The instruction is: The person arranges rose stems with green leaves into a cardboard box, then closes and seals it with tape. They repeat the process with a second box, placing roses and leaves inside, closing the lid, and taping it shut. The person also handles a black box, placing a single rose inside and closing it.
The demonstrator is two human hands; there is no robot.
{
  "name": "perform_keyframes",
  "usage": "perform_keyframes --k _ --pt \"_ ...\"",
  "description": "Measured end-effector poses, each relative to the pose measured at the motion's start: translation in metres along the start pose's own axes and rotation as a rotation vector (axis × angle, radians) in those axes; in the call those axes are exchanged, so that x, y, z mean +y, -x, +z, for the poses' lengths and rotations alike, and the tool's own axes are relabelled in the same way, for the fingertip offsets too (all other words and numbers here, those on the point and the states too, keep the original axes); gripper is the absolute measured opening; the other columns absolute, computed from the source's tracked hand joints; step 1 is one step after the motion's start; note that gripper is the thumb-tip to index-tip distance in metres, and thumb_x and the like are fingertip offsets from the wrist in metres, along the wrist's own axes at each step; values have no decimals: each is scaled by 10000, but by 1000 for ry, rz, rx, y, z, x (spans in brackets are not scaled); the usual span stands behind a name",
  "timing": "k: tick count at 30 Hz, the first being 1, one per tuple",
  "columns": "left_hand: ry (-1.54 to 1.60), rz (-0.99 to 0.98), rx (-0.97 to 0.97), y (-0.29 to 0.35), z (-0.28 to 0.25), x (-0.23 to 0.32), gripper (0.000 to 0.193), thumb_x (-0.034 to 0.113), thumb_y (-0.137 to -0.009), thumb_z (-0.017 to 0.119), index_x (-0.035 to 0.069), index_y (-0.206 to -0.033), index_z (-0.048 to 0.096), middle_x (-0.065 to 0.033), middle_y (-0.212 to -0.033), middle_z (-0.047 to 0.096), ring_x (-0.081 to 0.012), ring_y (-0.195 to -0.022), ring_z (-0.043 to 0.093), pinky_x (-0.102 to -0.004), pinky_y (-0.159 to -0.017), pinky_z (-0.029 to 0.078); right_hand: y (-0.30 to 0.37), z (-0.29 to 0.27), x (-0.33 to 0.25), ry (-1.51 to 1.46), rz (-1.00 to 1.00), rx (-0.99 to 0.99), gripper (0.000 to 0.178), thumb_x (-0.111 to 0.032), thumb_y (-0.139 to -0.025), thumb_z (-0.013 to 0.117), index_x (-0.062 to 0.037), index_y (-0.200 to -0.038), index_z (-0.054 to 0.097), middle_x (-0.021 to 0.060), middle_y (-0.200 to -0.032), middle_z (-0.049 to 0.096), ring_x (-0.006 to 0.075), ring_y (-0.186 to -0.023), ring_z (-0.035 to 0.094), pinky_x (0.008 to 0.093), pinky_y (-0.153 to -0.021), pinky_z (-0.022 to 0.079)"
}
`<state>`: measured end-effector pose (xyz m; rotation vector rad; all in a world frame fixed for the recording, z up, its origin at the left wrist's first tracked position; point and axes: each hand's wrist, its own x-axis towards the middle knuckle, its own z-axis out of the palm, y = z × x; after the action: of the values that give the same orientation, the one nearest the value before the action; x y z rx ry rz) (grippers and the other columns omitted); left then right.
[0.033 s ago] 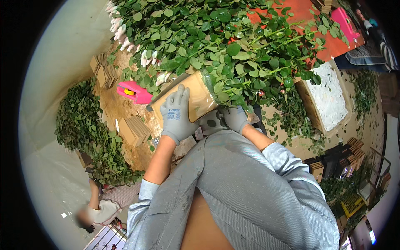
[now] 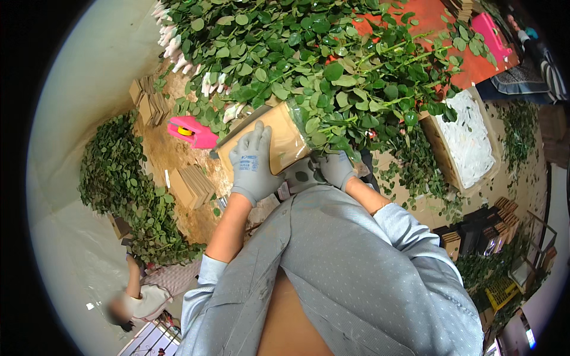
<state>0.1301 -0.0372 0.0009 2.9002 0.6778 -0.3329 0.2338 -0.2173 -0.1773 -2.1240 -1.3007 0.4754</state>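
The right hand has hidden fingertips, so its grip cannot be told; the left hand lies flat atop the cardboard; leaves crowd beyond both, bare table leftward

We count two gray-gloved hands, one tan clear-wrapped pack, two pink tape dispensers (far one probable, edge distorted), two cardboard stacks at left, one white-filled box, one yellow crate, one co-worker lower left.

Head-worn fisheye camera faces downward at close range; grey-gloved left hand and grey-gloved right hand occupy the frame's centre.
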Motion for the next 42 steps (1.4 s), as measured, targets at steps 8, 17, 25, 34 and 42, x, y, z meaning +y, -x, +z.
perform_keyframes --k 8,17,25,34,42 --pt "22 15 -12 4 -1 -2 1100 408 -645 891 66 -1538 348 -193 -1613 337 -410 -1401 376 -549 -1126 297 -11 -15 5 -140 539 -142 418 -443 -902 607 -79 -1070 723 191 -1122 728 401 -1028 693 472 -895 547" --pt "426 -76 333 66 3 -41 947 350 -756 848 -43 -1496 407 -252 -1470 496 -421 -1369 446 -475 -1163 344 3 -53 -8 -241 563 -111 531 -483 -868 682 -68 -1199 697 195 -1177 718 407 -1051 681 460 -918 531" --pt "879 -378 557 125 66 -84 817 329 -948 720 -72 -1544 330 -278 -1548 418 -370 -1447 403 -439 -1183 336 22 -37 -21 -1840 632 26 372 -305 -1030 645 -36 -1285 626 47 -1174 691 161 -1032 658 326 -901 539" --pt "1628 -226 358 88 90 -63 623 278 -1031 626 24 -1535 363 -121 -1426 540 -209 -1287 533 -334 -1059 464 -32 -23 -26 -1948 587 221 448 -442 -983 663 -109 -1283 656 61 -1244 698 256 -1062 654 421 -928 540" --pt "1895 -187 321 85 87 -67 521 166 -1005 630 15 -1468 444 -127 -1339 606 -228 -1159 617 -344 -992 525 -55 -39 -61 -2032 566 401 300 -398 -938 725 -133 -1078 726 22 -952 746 184 -711 666 313 -571 520"
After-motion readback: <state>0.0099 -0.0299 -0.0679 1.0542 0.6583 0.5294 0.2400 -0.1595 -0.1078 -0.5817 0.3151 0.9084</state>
